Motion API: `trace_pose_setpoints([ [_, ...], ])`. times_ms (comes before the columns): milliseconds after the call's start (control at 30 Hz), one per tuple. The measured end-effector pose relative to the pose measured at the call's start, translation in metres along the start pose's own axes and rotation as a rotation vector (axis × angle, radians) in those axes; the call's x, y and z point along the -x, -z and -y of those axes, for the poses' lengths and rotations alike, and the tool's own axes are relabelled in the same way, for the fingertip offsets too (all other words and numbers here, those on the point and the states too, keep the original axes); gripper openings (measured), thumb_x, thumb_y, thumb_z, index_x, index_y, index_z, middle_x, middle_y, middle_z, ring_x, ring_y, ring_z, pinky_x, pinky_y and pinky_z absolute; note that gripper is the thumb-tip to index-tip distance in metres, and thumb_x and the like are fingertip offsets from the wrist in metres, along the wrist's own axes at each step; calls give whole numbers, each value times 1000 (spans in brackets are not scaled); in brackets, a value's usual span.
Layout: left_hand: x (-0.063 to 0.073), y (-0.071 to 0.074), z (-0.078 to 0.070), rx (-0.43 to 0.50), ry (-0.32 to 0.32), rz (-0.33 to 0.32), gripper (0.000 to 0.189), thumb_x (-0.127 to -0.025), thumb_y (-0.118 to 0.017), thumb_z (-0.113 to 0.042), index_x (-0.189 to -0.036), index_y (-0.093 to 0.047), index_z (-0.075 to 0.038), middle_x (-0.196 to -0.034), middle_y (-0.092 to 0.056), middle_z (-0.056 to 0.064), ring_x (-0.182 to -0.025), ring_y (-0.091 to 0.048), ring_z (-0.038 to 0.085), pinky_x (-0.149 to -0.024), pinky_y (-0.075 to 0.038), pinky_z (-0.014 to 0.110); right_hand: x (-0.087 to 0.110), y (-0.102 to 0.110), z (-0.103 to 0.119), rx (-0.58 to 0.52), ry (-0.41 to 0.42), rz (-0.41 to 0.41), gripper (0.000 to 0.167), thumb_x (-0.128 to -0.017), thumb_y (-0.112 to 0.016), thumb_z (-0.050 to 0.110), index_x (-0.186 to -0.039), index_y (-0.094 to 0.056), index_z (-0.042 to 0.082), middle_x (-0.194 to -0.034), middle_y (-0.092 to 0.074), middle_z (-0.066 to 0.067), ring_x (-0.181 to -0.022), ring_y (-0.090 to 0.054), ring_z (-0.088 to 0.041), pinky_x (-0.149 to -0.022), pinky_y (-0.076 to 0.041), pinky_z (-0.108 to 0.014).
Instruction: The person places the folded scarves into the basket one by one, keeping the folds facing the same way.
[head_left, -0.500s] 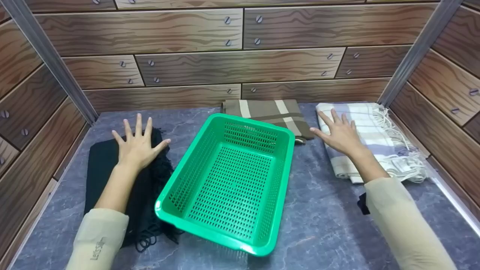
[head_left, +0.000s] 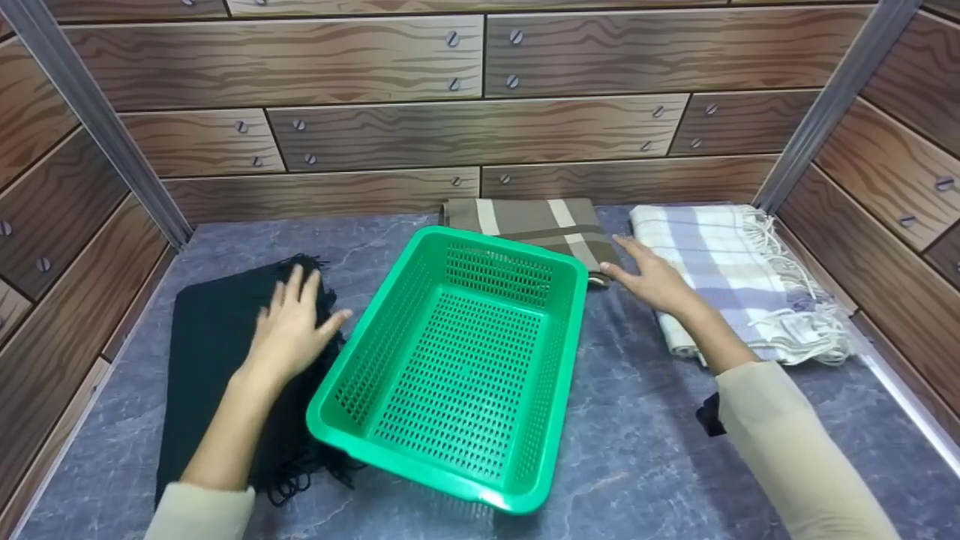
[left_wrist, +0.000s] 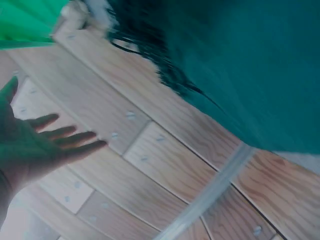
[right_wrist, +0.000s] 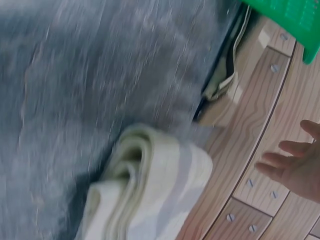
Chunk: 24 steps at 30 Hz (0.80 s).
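A green plastic basket (head_left: pixel 480 484) with perforated walls and floor stands in the middle of the head view, nothing inside it. My left hand (head_left: pixel 289 322) hovers over the fringed side of a folded black scarf (head_left: pixel 210 337), left of the basket, fingers spread and holding nothing. On the other side my right hand (head_left: pixel 656 281) is held between the basket and a folded white and lavender scarf (head_left: pixel 720 255), its fingers extended and free. Behind the basket lies a folded brown cloth with cream stripes (head_left: pixel 525 217), partly hidden by the rim.
All of this lies on a grey marbled surface (head_left: pixel 630 465). Wood-print walls (head_left: pixel 390 135) close off the back and both sides, with grey corner strips (head_left: pixel 832 112). White fringe (head_left: pixel 817 337) spreads toward the right edge.
Both hands have moved inward toward the basket, the left one also slightly nearer to me. The right hand has left its place over the white scarf. Basket and cloths stay put.
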<state>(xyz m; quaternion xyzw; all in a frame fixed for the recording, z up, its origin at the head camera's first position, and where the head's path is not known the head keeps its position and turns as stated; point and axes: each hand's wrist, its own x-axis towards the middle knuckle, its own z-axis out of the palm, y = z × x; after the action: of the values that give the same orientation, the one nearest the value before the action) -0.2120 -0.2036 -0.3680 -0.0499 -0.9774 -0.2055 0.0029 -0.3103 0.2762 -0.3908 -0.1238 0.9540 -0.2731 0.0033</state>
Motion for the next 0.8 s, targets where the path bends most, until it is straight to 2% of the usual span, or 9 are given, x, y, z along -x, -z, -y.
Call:
trace_pose_setpoints([
  [200, 25, -3, -17, 176, -1, 137, 78, -93, -47, -47, -144, -16, 2, -147, -10, 26, -129, -14, 47, -99, -16, 62, -2, -12, 13, -249, -13, -26, 64, -95, -47, 40, -140, -30, -2, -136, -36, -28, -120, -39, -41, -94, -36, -51],
  [367, 44, -6, -20, 294, 5, 277, 84, -91, -50, -49, -144, -11, 3, -144, -19, 29, -128, -20, 46, -98, -23, 60, -2, -21, 21, -479, -37, -25, 55, -96, -49, 23, -137, -30, -10, -133, -38, -30, -119, -41, -39, -91, -41, -45],
  [400, 48, -7, -20, 318, 11, 301, 85, -91, -51, -47, -144, -9, 3, -142, -22, 30, -127, -23, 45, -97, -25, 59, -2, -24, 22, -520, -43, -18, 54, -97, -48, 20, -137, -30, -10, -133, -37, -31, -118, -42, -40, -90, -42, -45],
  [433, 51, -8, -19, 343, 19, 318, 84, -92, -52, -44, -144, -8, 4, -139, -27, 31, -124, -32, 44, -94, -30, 58, -2, -27, 23, -554, -52, -7, 54, -97, -48, 19, -137, -29, -11, -134, -37, -31, -118, -42, -40, -90, -42, -45],
  [500, 56, -11, -18, 397, 32, 341, 79, -93, -54, -33, -144, -5, 3, -134, -36, 31, -118, -42, 40, -90, -36, 54, -1, -31, 27, -611, -61, 17, 53, -97, -47, 17, -138, -27, -11, -134, -35, -32, -117, -43, -41, -89, -42, -45],
  [600, 61, -15, -15, 469, 46, 363, 74, -94, -54, -19, -144, -5, 3, -127, -44, 30, -111, -48, 37, -87, -38, 51, 0, -37, 27, -667, -63, 24, 52, -97, -47, 16, -138, -27, -9, -134, -35, -31, -117, -43, -41, -90, -41, -47],
  [700, 63, -19, -12, 548, 58, 385, 72, -94, -52, -11, -144, -2, 2, -130, -41, 31, -117, -42, 40, -90, -34, 55, -2, -44, 24, -709, -59, 0, 51, -97, -48, 16, -138, -29, -8, -133, -38, -30, -115, -45, -39, -90, -41, -47],
  [800, 65, -21, -8, 614, 88, 401, 70, -94, -50, -8, -144, -1, 1, -129, -41, 29, -114, -45, 37, -90, -35, 53, -2, -49, 26, -761, -64, -21, 51, -96, -50, 15, -137, -32, -7, -130, -41, -29, -111, -49, -34, -89, -43, -45],
])
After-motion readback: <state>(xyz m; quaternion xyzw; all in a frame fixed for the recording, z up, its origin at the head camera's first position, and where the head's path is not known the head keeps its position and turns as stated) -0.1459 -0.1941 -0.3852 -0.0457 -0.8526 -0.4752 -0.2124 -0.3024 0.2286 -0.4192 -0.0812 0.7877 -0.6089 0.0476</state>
